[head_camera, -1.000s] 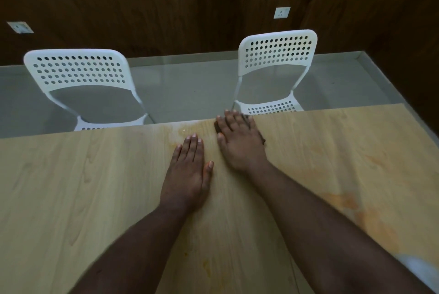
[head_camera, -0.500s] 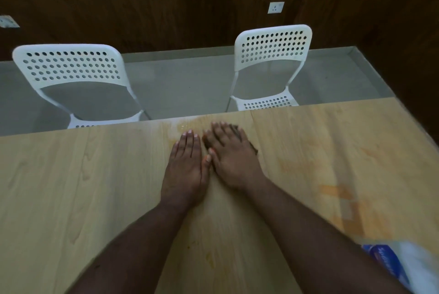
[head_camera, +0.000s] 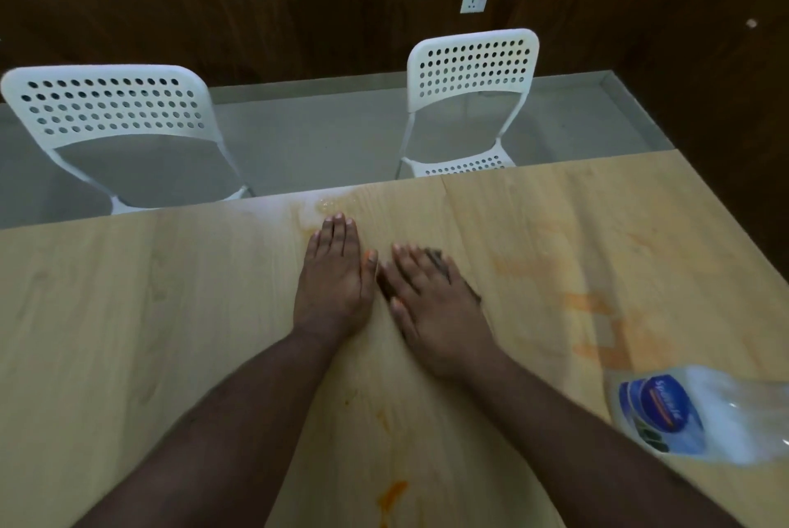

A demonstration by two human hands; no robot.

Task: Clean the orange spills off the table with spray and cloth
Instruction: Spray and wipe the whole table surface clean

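The right hand [head_camera: 431,305] lies flat, fingers straight, pressing the dark cloth [head_camera: 435,256] onto the counter [head_camera: 128,314] to wipe. The left hand [head_camera: 335,275] rests flat, empty, likely as a brace. Orange spills [head_camera: 597,327] wait at 3 o'clock, the spray bottle [head_camera: 691,416] at 4.

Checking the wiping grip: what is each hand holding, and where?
The right hand presses flat on top of a dark cloth; no curled grip. The left hand rests flat on the table, holding nothing.
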